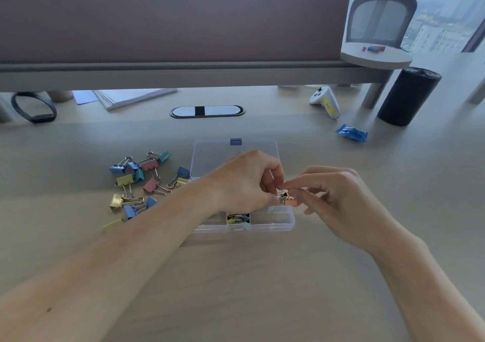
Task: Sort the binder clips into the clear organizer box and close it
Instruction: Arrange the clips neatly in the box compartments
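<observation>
Binder clips (pixel 136 184) lie loose on the desk (pixel 262 276) left of the open clear organizer box (pixel 273 223), and a few sit in its middle front compartment. The left hand (pixel 244 184) and right hand (pixel 338 197) together pinch a pink binder clip (pixel 290 201) just above the box.

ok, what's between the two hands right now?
A pink binder clip, pinched by the left hand at its wire handles and by the right hand at its body, just over the open organizer box. Head view shows it.

Beige desk (pixel 236 276): loose binder clips (pixel 139 184), organizer box (pixel 273 223), blue packet (pixel 351 132), black cylinder (pixel 408 96).
</observation>
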`<state>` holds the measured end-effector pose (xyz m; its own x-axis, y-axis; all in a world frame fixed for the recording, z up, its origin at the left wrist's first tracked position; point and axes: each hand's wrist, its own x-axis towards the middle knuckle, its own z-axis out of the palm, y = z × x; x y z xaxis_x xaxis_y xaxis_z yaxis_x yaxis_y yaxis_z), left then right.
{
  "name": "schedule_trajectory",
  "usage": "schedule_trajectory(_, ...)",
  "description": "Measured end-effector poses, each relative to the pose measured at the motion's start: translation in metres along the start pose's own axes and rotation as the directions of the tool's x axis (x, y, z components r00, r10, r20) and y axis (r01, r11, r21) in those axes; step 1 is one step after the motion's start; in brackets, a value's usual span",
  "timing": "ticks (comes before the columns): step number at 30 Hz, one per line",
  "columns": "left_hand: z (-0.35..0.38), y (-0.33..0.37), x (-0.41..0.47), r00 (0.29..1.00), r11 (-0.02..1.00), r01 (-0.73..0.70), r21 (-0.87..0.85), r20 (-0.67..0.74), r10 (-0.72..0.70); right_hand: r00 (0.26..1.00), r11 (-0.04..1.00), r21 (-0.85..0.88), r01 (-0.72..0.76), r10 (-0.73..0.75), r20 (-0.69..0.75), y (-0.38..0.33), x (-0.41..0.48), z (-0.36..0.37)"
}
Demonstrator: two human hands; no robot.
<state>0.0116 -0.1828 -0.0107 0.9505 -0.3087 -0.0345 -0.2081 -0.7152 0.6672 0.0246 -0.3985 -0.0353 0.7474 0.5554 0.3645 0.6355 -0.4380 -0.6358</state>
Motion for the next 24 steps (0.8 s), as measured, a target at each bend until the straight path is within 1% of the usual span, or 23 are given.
schedule_trajectory(4,0.0,0.001,-0.001,1.0,1.0,-0.009,0.007,-0.024,0.009,0.998,0.999,-0.03,0.016,-0.014,0.059,-0.003,0.005,-0.002)
schedule_trajectory(8,-0.001,0.001,-0.002,0.999,1.0,-0.006,0.009,-0.052,0.006,0.993,0.997,-0.081,-0.017,0.026,0.114,-0.012,0.011,-0.005)
schedule_trajectory(14,-0.003,-0.002,-0.002,0.999,1.0,-0.01,-0.001,-0.046,0.01,0.977,0.991,-0.103,-0.081,0.099,0.187,-0.02,0.022,-0.012)
schedule_trajectory(18,-0.003,-0.003,-0.002,0.999,1.0,-0.014,-0.005,-0.052,0.014,0.975,0.987,-0.156,-0.034,0.067,0.214,-0.015,0.023,-0.011)
schedule_trajectory(24,-0.003,-0.004,-0.003,0.999,1.0,-0.012,-0.017,-0.047,0.011,0.957,0.97,-0.225,0.096,-0.028,0.287,-0.014,0.028,-0.013)
